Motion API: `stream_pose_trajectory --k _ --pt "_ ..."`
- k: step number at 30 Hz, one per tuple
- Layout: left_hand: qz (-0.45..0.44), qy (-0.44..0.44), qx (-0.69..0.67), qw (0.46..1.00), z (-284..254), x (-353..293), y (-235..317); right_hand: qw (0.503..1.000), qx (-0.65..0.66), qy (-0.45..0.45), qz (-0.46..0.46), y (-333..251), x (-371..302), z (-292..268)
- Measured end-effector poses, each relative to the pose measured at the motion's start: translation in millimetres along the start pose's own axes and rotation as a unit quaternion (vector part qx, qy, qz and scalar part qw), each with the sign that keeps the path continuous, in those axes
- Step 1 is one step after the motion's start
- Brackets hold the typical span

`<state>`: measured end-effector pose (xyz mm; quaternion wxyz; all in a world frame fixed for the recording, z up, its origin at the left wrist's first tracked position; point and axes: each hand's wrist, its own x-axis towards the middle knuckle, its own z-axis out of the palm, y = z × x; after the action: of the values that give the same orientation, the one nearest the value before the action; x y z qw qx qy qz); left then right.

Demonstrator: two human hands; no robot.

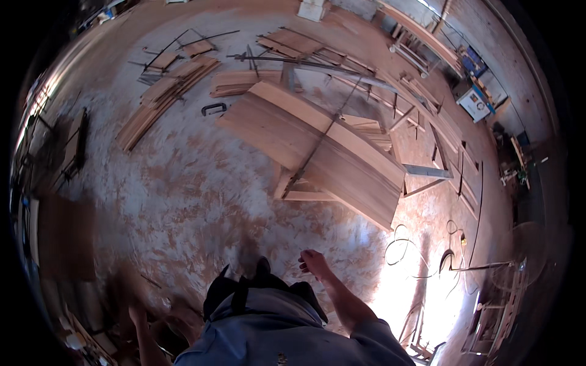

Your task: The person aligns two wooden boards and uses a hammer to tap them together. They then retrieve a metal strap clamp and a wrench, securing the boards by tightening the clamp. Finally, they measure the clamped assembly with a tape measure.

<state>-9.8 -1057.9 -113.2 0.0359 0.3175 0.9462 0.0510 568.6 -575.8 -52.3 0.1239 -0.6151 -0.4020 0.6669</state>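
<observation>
My right hand [314,263] hangs over the dusty floor in front of my body, its fingers curled in with nothing showing in them. At the lower left is my left hand [127,296], smeared by motion and in shadow; its fingers cannot be made out. A blurred dark brown panel [67,238] stands beyond it; whether the two touch is unclear. Ahead, a wide panel of wooden boards [268,121] lies on a metal frame [427,171]. Across the panel runs a long bar clamp [321,140].
Board stacks [163,100] and another stack [244,82] lie on the floor near a black C-clamp [213,109]. A pedestal fan [519,265] stands right, near loose cable [397,243]. A blue-white machine [475,103] stands by the wall.
</observation>
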Motion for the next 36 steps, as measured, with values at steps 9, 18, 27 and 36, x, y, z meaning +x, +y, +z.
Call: stream_pose_trajectory --k 9,18,27,36 --pt "0.131 -0.156 -0.309 0.929 -83.0 218.8 477.1 0.983 0.179 0.029 0.018 -35.1 4.7 -11.8" --pt "0.434 -0.285 -0.308 0.797 -32.3 319.2 779.3 0.949 0.301 0.09 -0.028 -86.0 62.2 -10.3" --pt "0.641 -0.229 -0.176 0.711 6.3 348.7 1011.6 0.869 0.433 0.237 0.031 -111.7 155.8 32.5" --pt "0.64 -0.359 0.027 0.678 -12.0 324.8 1117.3 0.894 0.319 0.291 -0.123 -151.1 174.0 77.2"
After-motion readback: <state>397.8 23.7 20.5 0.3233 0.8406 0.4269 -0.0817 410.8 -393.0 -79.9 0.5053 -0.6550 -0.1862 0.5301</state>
